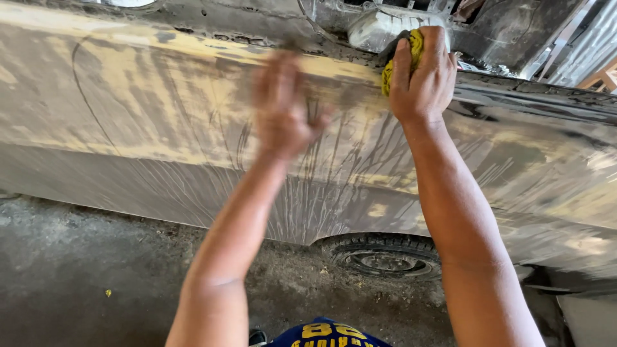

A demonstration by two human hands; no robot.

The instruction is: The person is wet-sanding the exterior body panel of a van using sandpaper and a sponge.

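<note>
yellow filler still streaks much of the car panel (160, 122); my left hand (283, 106), blurred, lies flat on it, my right hand (421, 77) clamps a yellow rag (414, 48) at its top edge.

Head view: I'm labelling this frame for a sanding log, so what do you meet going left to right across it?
Sanded car body panel → blurred left hand flat on the panel → right hand gripping a yellow cloth at the panel's top edge → darker panel section. Below, the tyre sits between the two forearms.
</note>
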